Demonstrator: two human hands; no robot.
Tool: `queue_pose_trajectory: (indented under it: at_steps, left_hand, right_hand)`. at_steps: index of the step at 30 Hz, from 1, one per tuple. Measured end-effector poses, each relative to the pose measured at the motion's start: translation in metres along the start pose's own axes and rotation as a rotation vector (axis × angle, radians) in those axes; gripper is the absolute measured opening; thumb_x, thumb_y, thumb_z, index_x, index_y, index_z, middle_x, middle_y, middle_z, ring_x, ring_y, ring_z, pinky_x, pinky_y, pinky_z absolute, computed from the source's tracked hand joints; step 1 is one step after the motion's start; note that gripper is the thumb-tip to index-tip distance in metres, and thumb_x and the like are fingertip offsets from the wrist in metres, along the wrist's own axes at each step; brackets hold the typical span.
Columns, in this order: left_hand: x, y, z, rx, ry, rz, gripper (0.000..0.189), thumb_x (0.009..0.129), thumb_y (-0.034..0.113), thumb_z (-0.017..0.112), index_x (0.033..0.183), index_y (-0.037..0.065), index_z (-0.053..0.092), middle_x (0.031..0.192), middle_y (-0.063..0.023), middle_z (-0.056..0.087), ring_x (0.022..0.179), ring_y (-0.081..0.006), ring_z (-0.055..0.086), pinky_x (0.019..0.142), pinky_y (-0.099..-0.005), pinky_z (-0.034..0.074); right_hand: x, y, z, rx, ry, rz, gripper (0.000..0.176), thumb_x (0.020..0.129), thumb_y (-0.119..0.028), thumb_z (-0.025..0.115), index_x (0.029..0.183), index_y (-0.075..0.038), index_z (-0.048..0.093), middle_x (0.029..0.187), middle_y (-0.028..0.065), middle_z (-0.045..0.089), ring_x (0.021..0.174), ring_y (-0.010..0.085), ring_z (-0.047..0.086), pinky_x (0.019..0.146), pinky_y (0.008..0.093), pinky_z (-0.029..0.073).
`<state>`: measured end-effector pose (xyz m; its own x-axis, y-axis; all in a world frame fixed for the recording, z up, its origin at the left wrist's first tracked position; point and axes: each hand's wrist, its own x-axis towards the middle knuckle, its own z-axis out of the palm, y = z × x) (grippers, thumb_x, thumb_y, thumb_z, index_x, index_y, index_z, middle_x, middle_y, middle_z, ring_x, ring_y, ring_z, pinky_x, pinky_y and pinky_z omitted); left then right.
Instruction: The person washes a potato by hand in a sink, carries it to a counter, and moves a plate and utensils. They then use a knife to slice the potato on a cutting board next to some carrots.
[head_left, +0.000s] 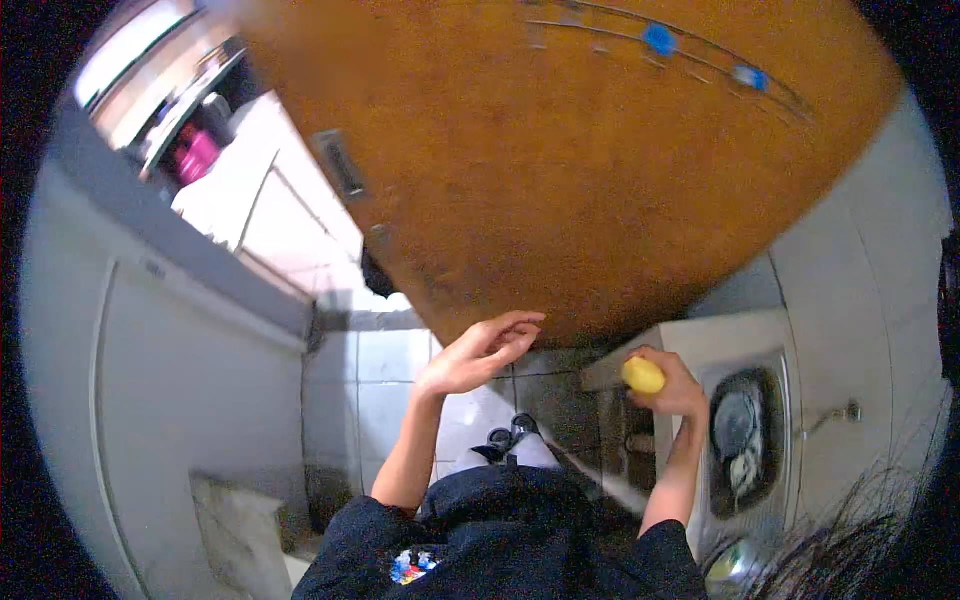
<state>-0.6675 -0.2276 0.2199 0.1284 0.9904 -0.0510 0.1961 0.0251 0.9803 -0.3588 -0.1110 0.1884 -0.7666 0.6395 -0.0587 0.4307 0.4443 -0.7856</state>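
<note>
My right hand (pixel 678 388) is wrapped round a yellow oval object (pixel 642 375), whose exact kind I cannot make out. It is held in the air beside the near left edge of a metal sink (pixel 790 440). My left hand (pixel 480 355) hangs in front of my body with its fingers stretched and slightly bent, and nothing shows in it. Just beyond its fingertips is the lower part of a brown wooden door (pixel 560 200). In the sink basin lies a round, pale dish-like thing (pixel 737 420), partly in shadow.
A tap (pixel 850 411) projects from the wall right of the sink. The door stands ajar at left, with a bright room and a pink item (pixel 198 155) beyond. Hooks with blue pieces (pixel 659 39) hang on the door. A stone ledge (pixel 235 530) is at lower left.
</note>
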Motion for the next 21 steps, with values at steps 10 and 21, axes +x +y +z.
queue_pose_trajectory:
  at_steps: [10,21]
  left_hand:
    - [-0.141,-0.143,-0.081,-0.783,0.843,0.004,0.066,0.085,0.055,0.046,0.132,0.009,0.036,0.11,-0.0208,0.053,0.103,-0.036,0.053,0.089,-0.0508,0.04]
    - [-0.266,-0.12,-0.114,0.495,1.013,-0.624,0.047,0.088,0.037,0.052,0.124,0.006,0.048,0.114,-0.0139,0.056,0.109,-0.0239,0.052,0.091,-0.0365,0.041]
  right_hand:
    - [0.211,-0.063,0.238,0.95,-0.908,0.02,0.037,0.064,-0.022,0.074,0.086,-0.003,0.052,0.068,0.0115,0.055,0.062,0.0194,0.058,0.053,0.0331,0.049]
    - [0.242,-0.205,0.294,-0.12,-0.939,-0.704,0.036,0.061,-0.017,0.066,0.091,-0.002,0.051,0.081,0.021,0.061,0.082,0.0394,0.058,0.069,0.0442,0.047]
